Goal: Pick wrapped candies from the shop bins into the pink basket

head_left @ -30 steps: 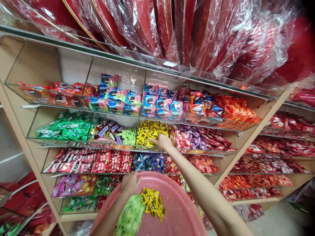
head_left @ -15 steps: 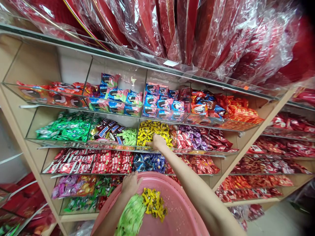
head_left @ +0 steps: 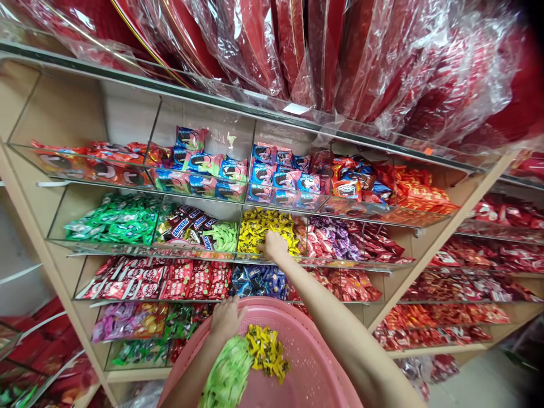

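Note:
My left hand (head_left: 226,315) is closed over the far left rim of a pink plastic basket (head_left: 317,340). Inside the basket lie a heap of light green packets (head_left: 227,371) and a smaller pile of yellow-wrapped candies (head_left: 267,352). With the arm stretched over the basket, my right hand (head_left: 274,247) reaches into a glass-fronted shelf bin full of yellow candies (head_left: 266,222). Its fingers are curled in among those candies, and the fingertips are mostly hidden.
Left of that bin are Snickers bars (head_left: 181,226) and green-wrapped candies (head_left: 114,219); purple-wrapped candies (head_left: 335,235) lie to the right. Glass strips (head_left: 106,247) edge the shelf fronts. Red items in clear plastic (head_left: 289,51) stand on top, and another shelf unit (head_left: 480,255) adjoins on the right.
My right hand's fingers have curled in from a more stretched pose among the yellow candies. The left hand and basket stay put; the view has shifted slightly.

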Tool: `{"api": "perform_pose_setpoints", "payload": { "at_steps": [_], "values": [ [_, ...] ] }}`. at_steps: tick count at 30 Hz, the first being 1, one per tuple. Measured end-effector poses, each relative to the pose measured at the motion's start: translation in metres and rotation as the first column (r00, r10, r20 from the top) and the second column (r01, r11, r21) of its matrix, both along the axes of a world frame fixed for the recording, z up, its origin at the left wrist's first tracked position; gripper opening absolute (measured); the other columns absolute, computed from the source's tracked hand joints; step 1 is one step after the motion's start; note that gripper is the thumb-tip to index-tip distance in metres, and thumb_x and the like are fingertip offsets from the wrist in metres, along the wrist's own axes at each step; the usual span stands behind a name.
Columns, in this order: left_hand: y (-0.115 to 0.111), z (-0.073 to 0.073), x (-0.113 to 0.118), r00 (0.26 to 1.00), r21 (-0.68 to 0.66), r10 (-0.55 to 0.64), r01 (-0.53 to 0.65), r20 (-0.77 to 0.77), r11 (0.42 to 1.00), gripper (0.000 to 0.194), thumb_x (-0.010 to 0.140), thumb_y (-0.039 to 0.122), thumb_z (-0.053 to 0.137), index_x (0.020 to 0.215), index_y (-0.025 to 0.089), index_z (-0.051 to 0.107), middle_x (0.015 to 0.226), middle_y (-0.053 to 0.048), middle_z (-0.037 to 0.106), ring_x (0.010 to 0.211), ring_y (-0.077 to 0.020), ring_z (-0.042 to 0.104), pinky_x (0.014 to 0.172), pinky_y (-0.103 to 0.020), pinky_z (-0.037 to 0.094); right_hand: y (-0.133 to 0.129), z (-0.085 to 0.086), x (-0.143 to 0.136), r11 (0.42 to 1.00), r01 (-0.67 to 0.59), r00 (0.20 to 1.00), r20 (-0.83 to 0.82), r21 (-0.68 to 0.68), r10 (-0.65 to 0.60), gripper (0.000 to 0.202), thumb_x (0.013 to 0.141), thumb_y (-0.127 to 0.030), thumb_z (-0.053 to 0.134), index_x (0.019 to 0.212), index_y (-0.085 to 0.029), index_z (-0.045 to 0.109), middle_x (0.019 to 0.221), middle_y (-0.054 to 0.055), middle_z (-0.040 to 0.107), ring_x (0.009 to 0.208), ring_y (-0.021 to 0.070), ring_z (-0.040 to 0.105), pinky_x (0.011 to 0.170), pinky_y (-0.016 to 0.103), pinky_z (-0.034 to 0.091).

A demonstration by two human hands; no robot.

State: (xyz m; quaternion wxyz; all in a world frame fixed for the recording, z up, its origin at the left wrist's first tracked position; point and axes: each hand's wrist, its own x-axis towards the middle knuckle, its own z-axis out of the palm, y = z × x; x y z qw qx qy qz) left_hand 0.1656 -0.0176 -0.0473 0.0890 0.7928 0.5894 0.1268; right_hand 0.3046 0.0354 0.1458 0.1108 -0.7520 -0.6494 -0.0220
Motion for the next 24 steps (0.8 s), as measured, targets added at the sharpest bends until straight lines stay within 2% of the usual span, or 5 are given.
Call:
{"api": "perform_pose_setpoints", "payload": {
  "at_steps": [5,13,18,21,24],
  "values": [
    [0.001,-0.002,-0.001,1.0,0.013,-0.004,0.004,-0.006,1.0,0.048,0.086,0.045,0.031,0.115,0.015,0.054,0.114,-0.012,0.062,0.103,-0.0226,0.056,0.087,-0.034,0.039,-0.001,-0.004,0.014,0.995,-0.06,0.998,-0.008,0.083,0.061,0.023,0.072,-0.027,0.058,0.093,-0.017,0.06,0.099,0.012,0.063,0.09,0.0241,0.06,0.069,0.03,0.041],
    [0.001,-0.001,0.0,1.0,0.02,-0.008,0.009,-0.009,1.0,0.047,0.086,0.044,0.03,0.113,0.014,0.055,0.113,-0.012,0.062,0.103,-0.0233,0.056,0.086,-0.034,0.039,0.008,-0.008,0.039,0.97,-0.116,0.986,-0.089,0.213,0.137,0.02,0.075,-0.037,0.054,0.078,-0.019,0.061,0.071,0.003,0.059,0.066,0.0138,0.051,0.057,0.023,0.031],
    [0.0,-0.001,-0.001,1.0,0.024,-0.009,0.009,-0.013,1.0,0.046,0.086,0.044,0.03,0.111,0.015,0.055,0.109,-0.011,0.064,0.101,-0.0231,0.056,0.084,-0.034,0.039,0.01,-0.005,0.046,0.941,-0.146,0.972,-0.131,0.307,0.193,0.019,0.075,-0.037,0.053,0.073,-0.019,0.059,0.063,-0.001,0.053,0.06,0.0116,0.044,0.056,0.022,0.028],
    [-0.001,0.001,-0.001,1.0,0.023,-0.004,0.004,-0.012,1.0,0.044,0.086,0.044,0.031,0.109,0.015,0.055,0.107,-0.011,0.064,0.099,-0.0233,0.057,0.083,-0.034,0.039,0.011,-0.004,0.048,0.912,-0.138,0.948,-0.216,0.385,0.235,0.022,0.073,-0.04,0.053,0.07,-0.019,0.059,0.059,-0.002,0.05,0.056,0.011,0.041,0.054,0.023,0.028],
    [-0.001,0.001,-0.001,1.0,0.023,-0.006,0.007,-0.017,1.0,0.044,0.085,0.044,0.031,0.108,0.015,0.055,0.105,-0.011,0.065,0.098,-0.0235,0.057,0.082,-0.035,0.039,0.016,-0.004,0.052,0.864,-0.092,0.863,-0.394,0.494,0.317,0.029,0.066,-0.047,0.058,0.063,-0.018,0.058,0.054,-0.003,0.048,0.053,0.0108,0.038,0.054,0.024,0.029]
  ]
}}
